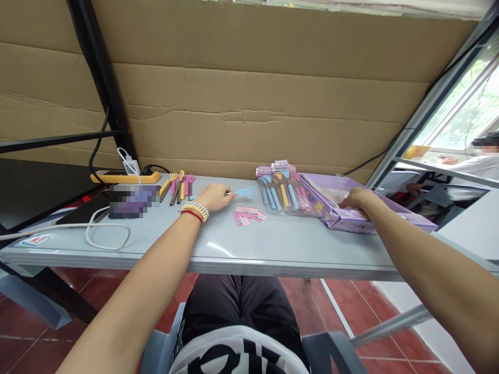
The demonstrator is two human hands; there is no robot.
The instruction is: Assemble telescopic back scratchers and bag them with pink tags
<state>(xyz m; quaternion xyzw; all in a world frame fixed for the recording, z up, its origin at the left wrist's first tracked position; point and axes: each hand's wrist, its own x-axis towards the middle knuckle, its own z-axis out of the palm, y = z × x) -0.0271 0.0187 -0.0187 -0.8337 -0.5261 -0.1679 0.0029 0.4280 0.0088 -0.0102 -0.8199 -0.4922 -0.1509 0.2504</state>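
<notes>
My left hand (215,197) is closed around a blue back scratcher (247,192), whose claw-shaped head points right and whose handle end shows on the other side. Just below and right of it lie pink printed cards (248,215). My right hand (357,199) reaches into a purple printed box (343,223); its fingers are mostly hidden behind the box wall. Beside the box, several back scratchers in clear bags (286,189) have blue, yellow and pink heads. Loose yellow and pink back scratchers (180,187) lie left of my left hand.
A grey table (249,246) stands against a cardboard wall (257,93). On its left are a phone (130,201), a white cable (111,246) and a yellow power strip (144,177). Metal posts rise at both sides. Another person (485,158) is at the far right.
</notes>
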